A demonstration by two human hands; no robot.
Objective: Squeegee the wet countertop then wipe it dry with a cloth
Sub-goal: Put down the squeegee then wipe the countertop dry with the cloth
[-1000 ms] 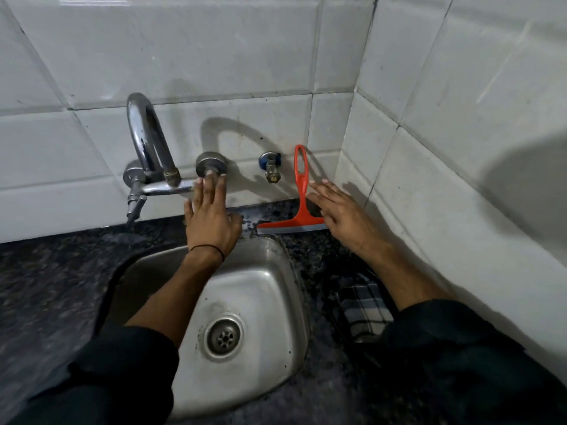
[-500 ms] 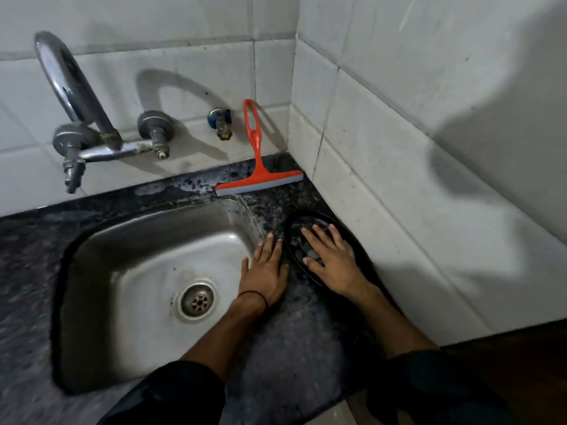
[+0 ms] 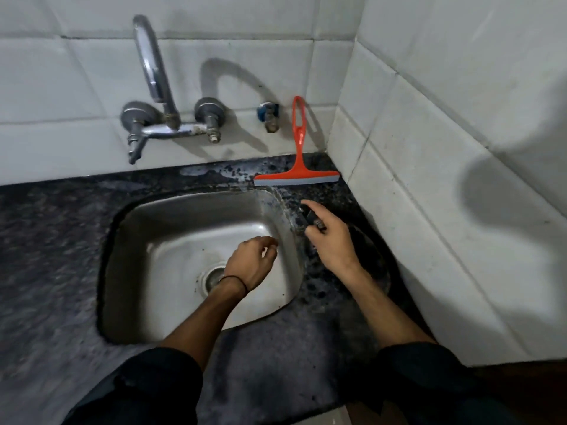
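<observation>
An orange squeegee stands at the back right corner, blade on the dark speckled countertop, handle leaning on the tiled wall. My right hand is to the right of the sink, below the squeegee. Its fingers pinch a dark checked cloth, which lies bunched in a dark heap under my wrist. My left hand hovers over the steel sink with its fingers curled in and nothing in them. Wet patches shine on the countertop behind the sink.
A chrome wall tap with two knobs juts over the back of the sink. A small blue-handled valve sits beside the squeegee handle. White tiled walls close off the back and the right side. The counter runs on to the left.
My right hand has closed on the cloth and lifted its edge. My left hand has left the counter, moved over the sink and curled shut. The view has shifted left.
</observation>
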